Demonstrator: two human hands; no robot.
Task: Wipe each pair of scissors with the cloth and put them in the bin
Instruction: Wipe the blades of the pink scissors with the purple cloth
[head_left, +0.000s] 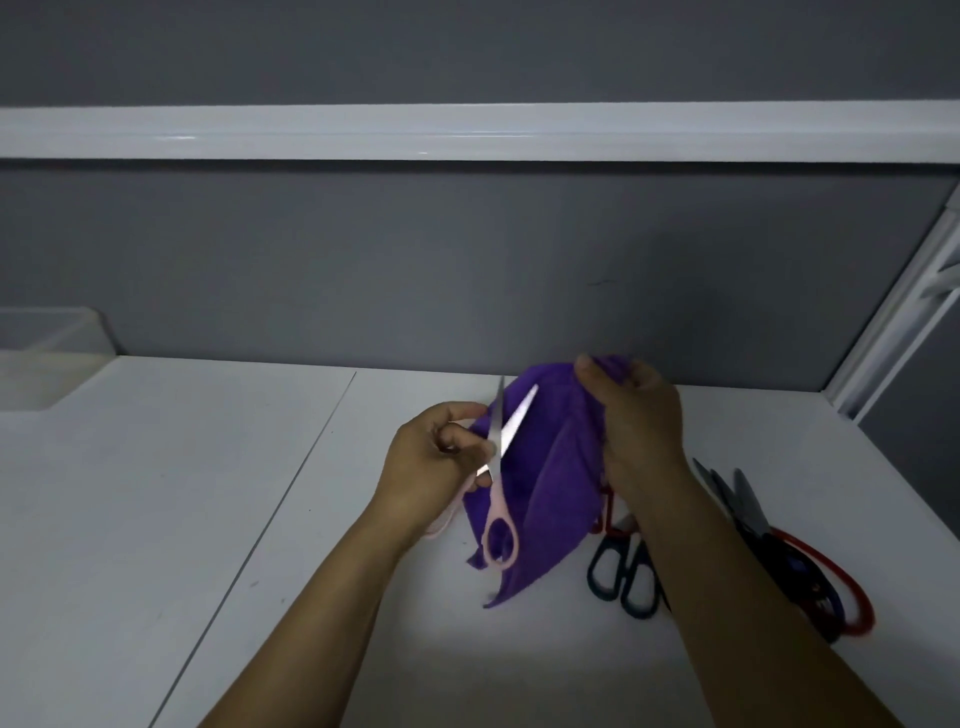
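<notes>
You are at the wiping step with one pair. Your left hand (431, 462) is curled round a pair of pink scissors (500, 499), gripping it near the pivot. The blades are parted in a narrow V and point up and away from you. One pink handle loop hangs below your fingers; the other sits under your wrist.

Your right hand (639, 426) pinches the top edge of a purple cloth (556, 467) between thumb and fingers and holds it up, so the cloth hangs in a long fold down toward the white table (156, 519). The cloth hangs just behind the scissors and to their right. Whether it touches the blades cannot be told from this view.

The next move, as it looks from here, is to bring the cloth round the blades and draw it along them. With the blades open, the edges are exposed, so keep your fingers behind the fabric and wipe from the pivot toward the tips.

The bin (47, 353), a clear plastic box, stands at the far left edge of the table against the grey wall, well apart from both hands. Reaching it means carrying the scissors leftward across the table.

More scissors wait on the table to your right: a dark-handled pair (621, 577) just beside your right forearm, and a red-handled pair (857, 597) beyond it with others piled close.
</notes>
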